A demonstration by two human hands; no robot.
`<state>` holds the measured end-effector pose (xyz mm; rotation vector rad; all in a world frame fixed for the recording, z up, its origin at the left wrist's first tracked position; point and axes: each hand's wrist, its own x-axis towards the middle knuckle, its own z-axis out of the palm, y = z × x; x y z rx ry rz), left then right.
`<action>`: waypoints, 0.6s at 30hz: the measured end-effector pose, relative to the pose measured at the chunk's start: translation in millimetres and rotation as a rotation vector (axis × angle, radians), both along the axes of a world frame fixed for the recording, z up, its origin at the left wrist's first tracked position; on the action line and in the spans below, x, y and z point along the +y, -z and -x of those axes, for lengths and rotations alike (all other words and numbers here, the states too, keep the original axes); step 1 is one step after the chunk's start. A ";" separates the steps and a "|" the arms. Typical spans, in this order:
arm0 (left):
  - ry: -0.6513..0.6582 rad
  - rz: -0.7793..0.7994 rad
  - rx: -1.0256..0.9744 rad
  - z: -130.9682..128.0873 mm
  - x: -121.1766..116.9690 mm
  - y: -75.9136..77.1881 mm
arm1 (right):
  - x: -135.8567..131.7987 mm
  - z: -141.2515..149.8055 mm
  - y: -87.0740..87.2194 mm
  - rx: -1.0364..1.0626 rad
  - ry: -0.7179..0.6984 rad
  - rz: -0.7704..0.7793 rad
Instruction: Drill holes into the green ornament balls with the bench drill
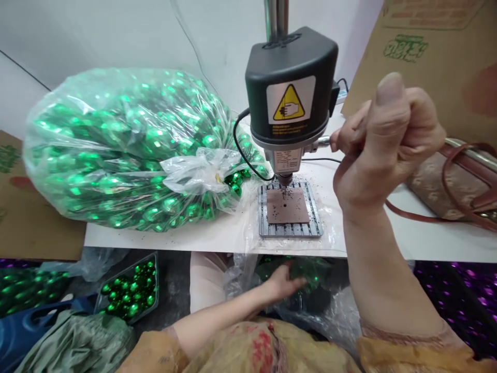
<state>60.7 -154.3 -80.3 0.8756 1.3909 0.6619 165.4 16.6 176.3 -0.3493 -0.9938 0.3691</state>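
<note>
Drill press [291, 85] upright on the white worktop [174, 242], black head carrying a yellow hand-warning label. You have your right hand [388, 129] just right of the drill press head, its grip curled closed around the outer end of the metal lever [322, 141], thumb lying uppermost. Your fingers hide that end of the lever.

Your left hand [285, 282] is below the drill press, under the worktop's front edge, at green baubles [316, 269] in clear plastic. Fingers partly spread, slightly blurred; whether this grip has hold of anything, you cannot tell from here.

Under the drill press chuck [285, 179]: a brown plate [295, 210], flat on the slotted grey base [267, 231]. One dark hole near the plate's middle, dark shavings scattered around it and over the base.

Left of the drill press, a large clear sack [116, 150] full of shiny green baubles lies on its side, knotted neck facing the press. Lower left of the press, beneath worktop level, a clear tray [132, 287] of loose green baubles. To your right of the press: a patterned bag [430, 189] with a brown strap and, behind it, a cardboard box [446, 62].
</note>
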 end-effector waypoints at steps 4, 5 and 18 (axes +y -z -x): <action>0.193 -0.528 0.283 35.4 28.1 -70.9 | 0.7 -0.6 1.5 0.004 -0.019 -0.005; 0.112 -0.680 0.465 48.6 47.3 -89.3 | 0.3 -0.5 1.3 0.008 -0.021 -0.014; 0.066 -0.658 1.240 131.5 178.3 -123.2 | -5.5 0.3 0.4 -0.008 -0.046 0.041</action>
